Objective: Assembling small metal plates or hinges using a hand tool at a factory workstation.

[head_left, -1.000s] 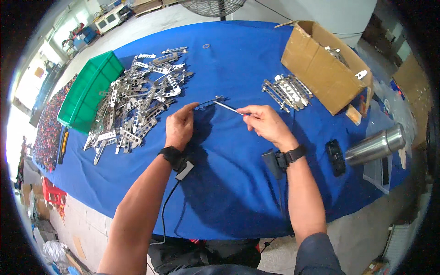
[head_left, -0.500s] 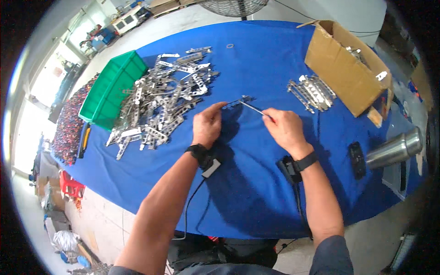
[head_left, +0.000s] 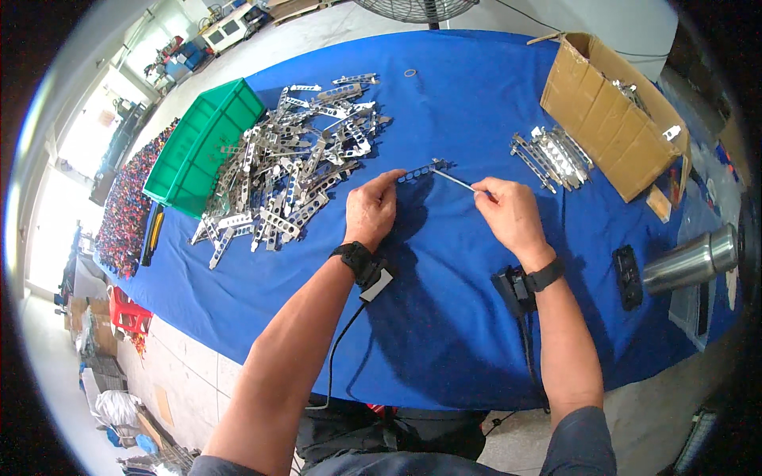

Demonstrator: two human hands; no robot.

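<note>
A blue-draped table (head_left: 206, 297) stands on pale floor (head_left: 186, 353) near bright windows (head_left: 89, 143)

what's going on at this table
A person's left hand holds a metal strip with holes over the blue cloth. The right hand holds a thin rod, its tip by the strip's far end. A heap of strips lies beside the green bin on the left; a smaller group lies by the cardboard box on the right.
</note>
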